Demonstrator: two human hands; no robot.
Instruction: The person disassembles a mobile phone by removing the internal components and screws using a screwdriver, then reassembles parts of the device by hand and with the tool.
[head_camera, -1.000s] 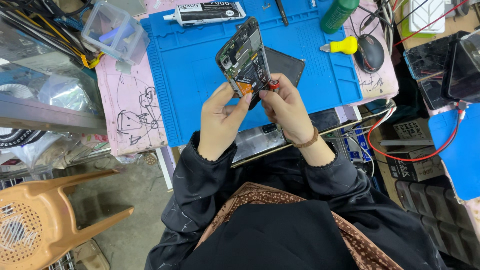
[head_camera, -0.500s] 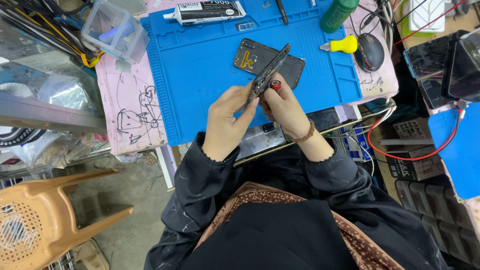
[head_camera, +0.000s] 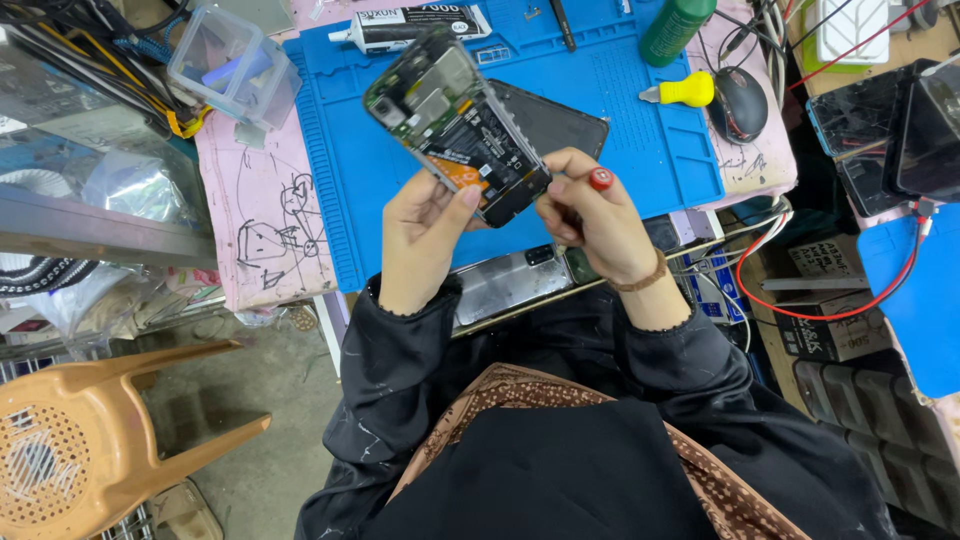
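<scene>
Blue work mat (head_camera: 400, 200) on the tabletop, opened phone (head_camera: 455, 122) raised above it, left hand (head_camera: 425, 235) gripping its near edge, right hand (head_camera: 595, 220) closed on a red-capped tool (head_camera: 600, 179) at its near right corner

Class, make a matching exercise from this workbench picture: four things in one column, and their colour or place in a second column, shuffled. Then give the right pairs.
Things:
1. opened phone
2. work mat
3. bottle
4. stool

Descriptions:
A. green, at the mat's far edge
B. orange-brown, on the floor
C. held in both hands
D. blue, spread on the bench

Pairs: 1-C, 2-D, 3-A, 4-B
</scene>
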